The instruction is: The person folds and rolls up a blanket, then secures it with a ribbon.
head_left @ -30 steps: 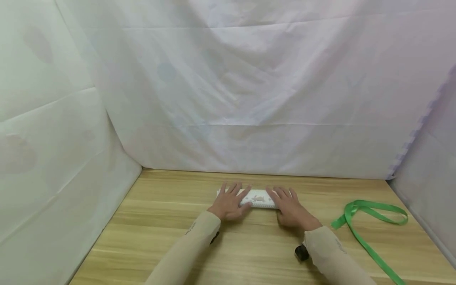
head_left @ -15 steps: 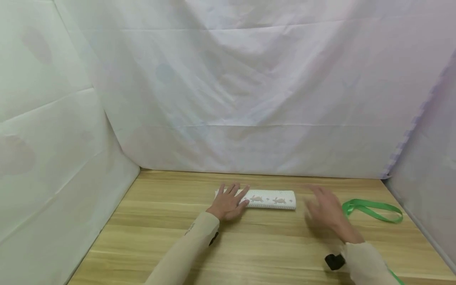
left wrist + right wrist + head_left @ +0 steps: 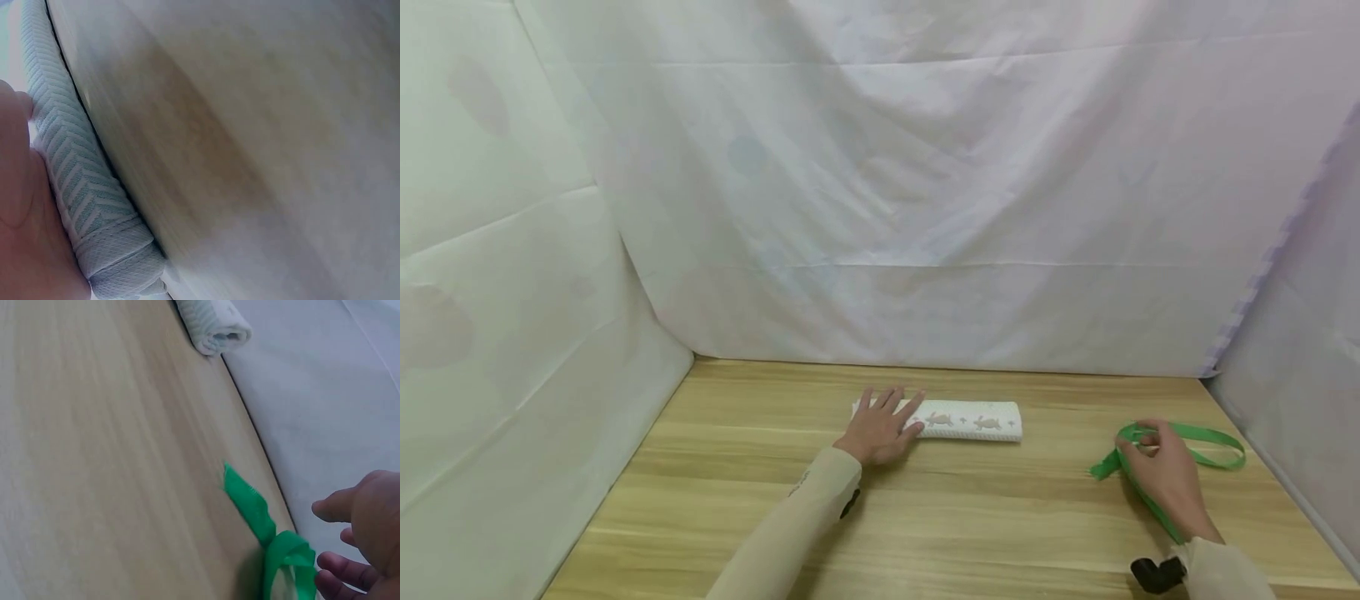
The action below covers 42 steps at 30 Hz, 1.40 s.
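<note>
1. From the head view, I see the left hand (image 3: 877, 429) lying with spread fingers over one end of the rolled white cloth (image 3: 973, 421). I suppose this light weight prevents the roll from opening. The cloth lies lengthwise near the back of the wooden table (image 3: 962, 517). At the right, well apart from it, the right hand (image 3: 1167, 471) is bent over the green ribbon (image 3: 1210, 435), perhaps because the ribbon is thin and needs fingertips.

2. In the left wrist view, the hand rests against the cloth beside its ribbed edge (image 3: 78, 175); its fingertips I cannot see well.

3. In the right wrist view, thumb and fingers stand apart, loosely bent, with the ribbon just beside them; I see no pinch. Its frayed end (image 3: 240, 494) points toward the cloth, whose rolled end is visible.
</note>
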Each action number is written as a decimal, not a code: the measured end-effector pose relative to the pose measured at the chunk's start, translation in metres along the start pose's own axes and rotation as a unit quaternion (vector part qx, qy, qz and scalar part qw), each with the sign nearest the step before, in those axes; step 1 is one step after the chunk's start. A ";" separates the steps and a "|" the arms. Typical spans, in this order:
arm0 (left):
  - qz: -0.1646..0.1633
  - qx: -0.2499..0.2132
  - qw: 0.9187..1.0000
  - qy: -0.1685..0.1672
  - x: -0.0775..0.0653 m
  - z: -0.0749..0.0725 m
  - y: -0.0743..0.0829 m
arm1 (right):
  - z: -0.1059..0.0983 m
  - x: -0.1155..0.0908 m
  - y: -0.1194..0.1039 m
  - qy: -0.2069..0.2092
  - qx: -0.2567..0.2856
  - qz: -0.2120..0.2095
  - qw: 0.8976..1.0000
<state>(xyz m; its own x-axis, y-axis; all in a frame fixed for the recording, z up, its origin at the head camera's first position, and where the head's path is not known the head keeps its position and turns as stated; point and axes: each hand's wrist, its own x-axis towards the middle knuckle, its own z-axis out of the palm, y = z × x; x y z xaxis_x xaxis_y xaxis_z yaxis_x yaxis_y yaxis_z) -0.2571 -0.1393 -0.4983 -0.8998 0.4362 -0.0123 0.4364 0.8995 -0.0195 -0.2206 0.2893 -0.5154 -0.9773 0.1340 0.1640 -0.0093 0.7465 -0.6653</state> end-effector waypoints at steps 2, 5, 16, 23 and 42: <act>-0.002 -0.002 1.000 0.001 0.000 0.000 0.000 | 0.002 0.000 0.004 0.000 -0.001 0.017 1.000; -0.002 -0.002 1.000 0.005 0.000 0.002 -0.001 | 0.006 -0.001 0.009 0.000 -0.006 0.028 1.000; 0.001 -0.007 1.000 0.013 0.000 0.004 0.001 | 0.016 -0.003 0.011 0.005 0.007 0.046 0.999; 0.000 -0.004 1.000 0.023 -0.001 0.004 0.002 | 0.015 -0.010 0.001 0.030 0.004 0.017 0.999; 0.006 -0.029 0.998 0.059 -0.003 -0.003 0.006 | 0.008 -0.034 -0.083 -0.027 0.073 -0.150 0.986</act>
<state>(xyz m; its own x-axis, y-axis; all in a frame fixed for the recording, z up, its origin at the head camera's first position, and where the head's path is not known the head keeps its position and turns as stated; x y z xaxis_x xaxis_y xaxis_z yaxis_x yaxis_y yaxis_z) -0.2518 -0.1354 -0.4954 -0.8902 0.4433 0.1051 0.4490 0.8927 0.0375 -0.1879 0.2177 -0.4721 -0.9360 -0.1161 0.3323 -0.3254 0.6455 -0.6910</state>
